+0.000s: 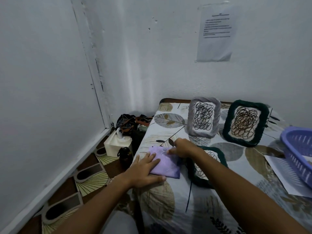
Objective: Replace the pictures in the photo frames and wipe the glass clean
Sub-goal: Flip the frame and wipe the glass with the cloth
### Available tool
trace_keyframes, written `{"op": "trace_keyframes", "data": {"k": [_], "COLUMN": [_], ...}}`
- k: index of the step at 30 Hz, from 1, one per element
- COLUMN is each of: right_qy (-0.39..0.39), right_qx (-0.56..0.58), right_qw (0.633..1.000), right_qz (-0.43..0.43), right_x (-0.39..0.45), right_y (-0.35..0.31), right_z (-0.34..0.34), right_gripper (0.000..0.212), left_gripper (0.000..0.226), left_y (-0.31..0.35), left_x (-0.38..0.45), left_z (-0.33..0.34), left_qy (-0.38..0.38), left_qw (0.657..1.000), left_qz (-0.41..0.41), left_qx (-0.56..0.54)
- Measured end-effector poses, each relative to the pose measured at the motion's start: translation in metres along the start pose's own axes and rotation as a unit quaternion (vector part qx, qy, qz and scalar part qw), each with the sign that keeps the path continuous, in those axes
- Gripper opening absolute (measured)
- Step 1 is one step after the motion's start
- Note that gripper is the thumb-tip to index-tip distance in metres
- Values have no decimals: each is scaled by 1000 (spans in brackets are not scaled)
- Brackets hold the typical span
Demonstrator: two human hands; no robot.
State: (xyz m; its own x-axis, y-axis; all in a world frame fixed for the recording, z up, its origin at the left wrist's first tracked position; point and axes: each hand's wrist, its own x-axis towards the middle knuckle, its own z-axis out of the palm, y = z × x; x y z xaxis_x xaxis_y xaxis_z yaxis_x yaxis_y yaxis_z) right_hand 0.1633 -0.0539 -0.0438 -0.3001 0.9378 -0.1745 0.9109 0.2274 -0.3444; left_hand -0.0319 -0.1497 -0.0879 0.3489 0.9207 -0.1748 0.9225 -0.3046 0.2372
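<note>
Head view: left hand (143,173) flat, right hand (181,148) pinching purple cloth (166,163) on leaf-print bed (168,208).

- Two bare forearms enter from the near edge, uncovered all the way to the wrists, with no sleeve cuff showing on either.
- The left hand (143,173) wears no ring, watch or glove; its thumbnail, short and pale, shows on the right side.
- The right hand (183,148) is likewise bare, with no band or bracelet at the wrist.
- At the near edge, between the forearms, a patch of grey cloth (119,223) shows, seemingly clothing over a knee; its type cannot be told.
</note>
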Motion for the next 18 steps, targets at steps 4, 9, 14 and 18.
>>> {"op": "trace_keyframes", "data": {"k": [4, 9, 14, 18], "right_qy": [-10, 0, -11, -23], "right_qx": [43, 69, 132, 337], "right_qw": [999, 997, 991, 940], "right_qz": [21, 32, 33, 57], "right_x": [4, 7, 8, -2], "right_y": [-5, -10, -13, -10], "right_z": [2, 7, 8, 0], "right_gripper": [50, 45, 35, 37], "left_gripper": [122, 120, 118, 114], "left_y": [-6, -9, -10, -10], "left_x": [1, -1, -3, -4], "left_z": [8, 13, 11, 6], "left_qy": [3, 15, 17, 37], "left_qw": [1000, 999, 999, 998], "left_qz": [15, 29, 33, 36], "left_qx": [2, 3, -12, -44]}}
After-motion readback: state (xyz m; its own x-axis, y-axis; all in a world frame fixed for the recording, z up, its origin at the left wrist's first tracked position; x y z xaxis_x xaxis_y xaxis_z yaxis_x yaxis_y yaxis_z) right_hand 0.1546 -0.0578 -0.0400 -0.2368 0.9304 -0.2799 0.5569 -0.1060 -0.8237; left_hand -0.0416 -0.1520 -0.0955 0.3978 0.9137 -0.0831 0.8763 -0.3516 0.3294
